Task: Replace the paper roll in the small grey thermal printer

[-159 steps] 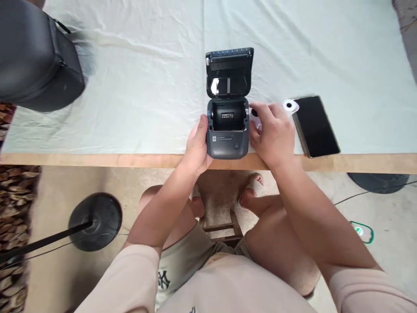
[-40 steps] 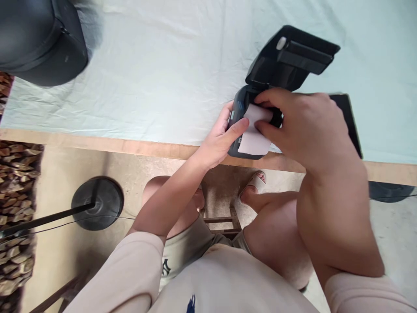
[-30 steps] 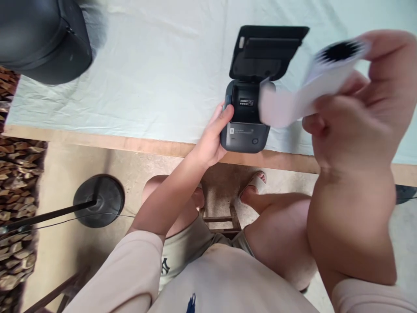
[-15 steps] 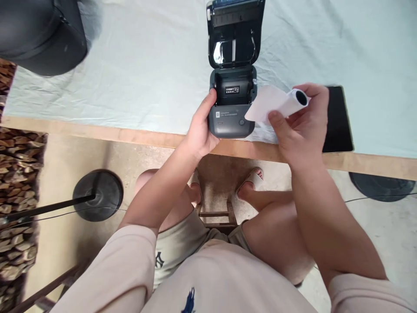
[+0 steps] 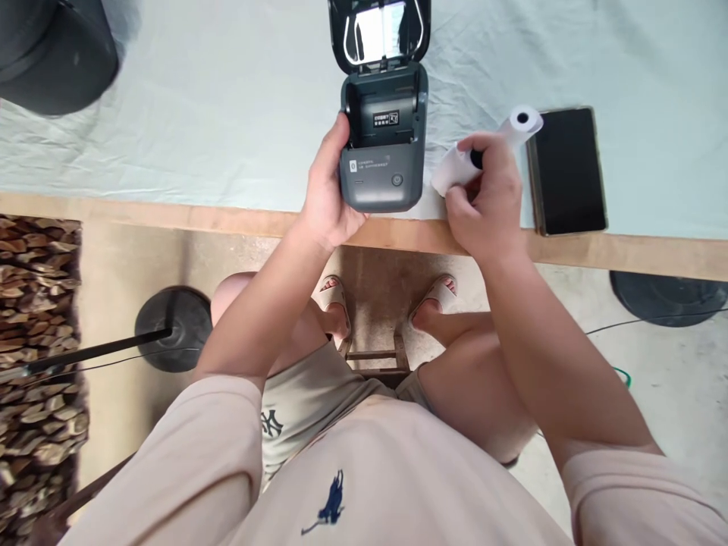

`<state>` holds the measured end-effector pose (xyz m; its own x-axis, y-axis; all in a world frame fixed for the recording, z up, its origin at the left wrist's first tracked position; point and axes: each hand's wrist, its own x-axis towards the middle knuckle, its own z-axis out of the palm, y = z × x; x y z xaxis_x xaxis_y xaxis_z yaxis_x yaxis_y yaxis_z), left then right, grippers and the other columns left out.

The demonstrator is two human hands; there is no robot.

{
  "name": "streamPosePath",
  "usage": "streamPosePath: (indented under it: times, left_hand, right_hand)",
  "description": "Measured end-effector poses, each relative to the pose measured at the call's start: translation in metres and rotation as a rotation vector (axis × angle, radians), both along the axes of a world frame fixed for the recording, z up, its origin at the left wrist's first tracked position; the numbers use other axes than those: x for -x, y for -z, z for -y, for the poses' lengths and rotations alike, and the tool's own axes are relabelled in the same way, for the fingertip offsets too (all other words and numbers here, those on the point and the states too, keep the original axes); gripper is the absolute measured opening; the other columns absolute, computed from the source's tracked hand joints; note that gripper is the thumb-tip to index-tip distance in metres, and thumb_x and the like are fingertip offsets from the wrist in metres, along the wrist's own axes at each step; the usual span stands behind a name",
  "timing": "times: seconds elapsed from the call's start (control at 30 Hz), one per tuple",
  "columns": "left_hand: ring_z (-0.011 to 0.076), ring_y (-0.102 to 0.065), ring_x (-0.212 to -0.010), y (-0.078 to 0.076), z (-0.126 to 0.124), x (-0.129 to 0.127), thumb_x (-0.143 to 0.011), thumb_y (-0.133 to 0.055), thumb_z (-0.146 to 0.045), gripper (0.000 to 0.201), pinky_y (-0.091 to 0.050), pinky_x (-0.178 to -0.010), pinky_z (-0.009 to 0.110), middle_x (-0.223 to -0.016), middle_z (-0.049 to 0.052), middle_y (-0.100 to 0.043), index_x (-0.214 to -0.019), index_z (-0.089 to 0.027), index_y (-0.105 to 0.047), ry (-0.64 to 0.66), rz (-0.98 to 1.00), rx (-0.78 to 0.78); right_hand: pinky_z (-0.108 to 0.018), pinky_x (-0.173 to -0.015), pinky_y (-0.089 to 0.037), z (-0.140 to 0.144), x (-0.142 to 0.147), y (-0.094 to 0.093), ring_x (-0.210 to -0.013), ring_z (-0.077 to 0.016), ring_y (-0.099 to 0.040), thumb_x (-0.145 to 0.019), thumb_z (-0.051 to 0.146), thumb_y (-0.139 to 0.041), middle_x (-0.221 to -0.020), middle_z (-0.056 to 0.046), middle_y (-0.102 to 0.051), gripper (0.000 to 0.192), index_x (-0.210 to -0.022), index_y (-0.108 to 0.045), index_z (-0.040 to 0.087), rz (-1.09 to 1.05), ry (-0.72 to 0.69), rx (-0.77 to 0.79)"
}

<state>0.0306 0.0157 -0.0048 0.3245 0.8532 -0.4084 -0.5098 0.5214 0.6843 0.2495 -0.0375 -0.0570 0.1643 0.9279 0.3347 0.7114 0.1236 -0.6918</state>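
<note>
On the cloth-covered bench (image 5: 199, 152) I see the printer (image 5: 382, 163), lid (image 5: 380, 34) open, roll bay empty. My left hand (image 5: 324, 189) grips its side. My right hand (image 5: 489, 197), fingers (image 5: 475, 144) closed, holds the paper roll (image 5: 455, 167) beside the phone (image 5: 566, 171).

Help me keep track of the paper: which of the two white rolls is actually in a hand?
The paper roll beside the printer, gripped by the right hand. The other roll lies free on the cloth against the phone.

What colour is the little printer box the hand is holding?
The printer is dark grey with a black inside, its lid open. The head view shows it best.
</note>
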Motion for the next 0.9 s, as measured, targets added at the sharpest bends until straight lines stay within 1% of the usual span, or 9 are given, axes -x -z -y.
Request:
streamPosePath:
  times: [0.1, 0.17, 0.3, 0.37, 0.47, 0.57, 0.67, 0.73, 0.9]
  left_hand:
    - [0.0353, -0.087, -0.140, 0.000, -0.001, -0.002, -0.117, -0.043, -0.079, 0.074, -0.078, -0.110, 0.044, -0.112, 0.011, -0.093, -0.149, -0.026, -0.083, -0.004, -0.002, 0.012]
    - [0.0367, -0.086, -0.141, -0.001, -0.001, -0.003, -0.115, -0.046, -0.081, 0.074, -0.079, -0.109, 0.046, -0.115, 0.012, -0.094, -0.150, -0.028, -0.083, -0.019, -0.010, 0.034]
    - [0.0365, -0.081, -0.150, -0.001, 0.000, -0.005, -0.113, -0.050, -0.082, 0.070, -0.077, -0.113, 0.049, -0.124, 0.011, -0.093, -0.144, -0.030, -0.086, -0.006, -0.073, -0.039]
    - [0.0332, -0.075, -0.160, -0.002, 0.001, -0.006, -0.113, -0.048, -0.079, 0.064, -0.075, -0.120, 0.047, -0.135, 0.006, -0.092, -0.141, -0.036, -0.086, 0.043, -0.118, -0.126]
    - [0.0332, -0.068, -0.168, -0.003, 0.004, -0.011, -0.112, -0.045, -0.075, 0.060, -0.072, -0.127, 0.049, -0.133, 0.000, -0.093, -0.150, -0.045, -0.081, 0.083, -0.169, -0.168]
    - [0.0381, -0.062, -0.173, -0.004, 0.005, -0.016, -0.113, -0.053, -0.077, 0.057, -0.068, -0.133, 0.057, -0.123, 0.002, -0.094, -0.148, -0.043, -0.083, 0.071, -0.137, -0.184]
    - [0.0359, -0.054, -0.178, -0.002, 0.003, -0.016, -0.121, -0.049, -0.070, 0.054, -0.062, -0.140, 0.055, -0.117, 0.004, -0.093, -0.126, -0.034, -0.089, 0.076, -0.106, -0.181]
    - [0.0371, -0.056, -0.177, 0.000, 0.002, -0.012, -0.121, -0.049, -0.069, 0.056, -0.064, -0.137, 0.055, -0.117, 0.007, -0.092, -0.121, -0.029, -0.089, 0.080, -0.090, -0.165]
    - [0.0403, -0.070, -0.165, -0.002, 0.002, -0.006, -0.110, -0.056, -0.078, 0.061, -0.073, -0.124, 0.054, -0.115, 0.009, -0.094, -0.148, -0.040, -0.086, 0.219, -0.056, -0.119]
  right_hand:
    - [-0.050, -0.104, -0.062, 0.002, 0.006, -0.010, -0.091, -0.0254, -0.062, -0.109, 0.040, -0.064, -0.137, -0.009, -0.073, 0.029, -0.138, -0.065, 0.038, 0.026, -0.019, 0.139]
    - [-0.048, -0.106, -0.062, 0.001, 0.007, -0.011, -0.098, -0.0250, -0.064, -0.113, 0.043, -0.063, -0.142, -0.010, -0.071, 0.028, -0.141, -0.067, 0.039, 0.025, -0.038, 0.165]
    - [-0.049, -0.108, -0.066, -0.006, 0.005, 0.000, -0.121, -0.0309, -0.069, -0.110, 0.038, -0.068, -0.132, -0.011, -0.067, 0.027, -0.137, -0.072, 0.040, 0.008, -0.063, 0.063]
    - [-0.055, -0.115, -0.065, -0.009, 0.003, 0.005, -0.127, -0.0339, -0.071, -0.104, 0.027, -0.070, -0.128, -0.010, -0.068, 0.039, -0.139, -0.071, 0.041, 0.021, -0.072, 0.010]
    - [-0.058, -0.122, -0.063, -0.011, 0.001, 0.007, -0.131, -0.0340, -0.074, -0.093, 0.014, -0.068, -0.140, -0.009, -0.072, 0.065, -0.152, -0.061, 0.042, 0.061, -0.078, -0.034]
    - [-0.061, -0.122, -0.063, -0.013, 0.001, 0.008, -0.139, -0.0348, -0.074, -0.091, 0.015, -0.067, -0.150, -0.009, -0.073, 0.065, -0.149, -0.056, 0.043, 0.071, -0.045, -0.061]
    - [-0.063, -0.116, -0.065, -0.017, 0.000, 0.010, -0.126, -0.0368, -0.076, -0.091, 0.022, -0.071, -0.137, -0.008, -0.076, 0.044, -0.128, -0.060, 0.043, 0.063, 0.035, -0.029]
    - [-0.062, -0.108, -0.067, -0.017, -0.001, 0.012, -0.114, -0.0363, -0.075, -0.089, 0.024, -0.074, -0.129, -0.008, -0.077, 0.038, -0.120, -0.061, 0.041, 0.054, 0.080, -0.009]
    - [-0.053, -0.102, -0.066, -0.006, -0.003, 0.005, -0.097, -0.0288, -0.069, -0.084, 0.020, -0.076, -0.129, -0.005, -0.075, 0.045, -0.124, -0.063, 0.037, 0.081, 0.096, -0.018]
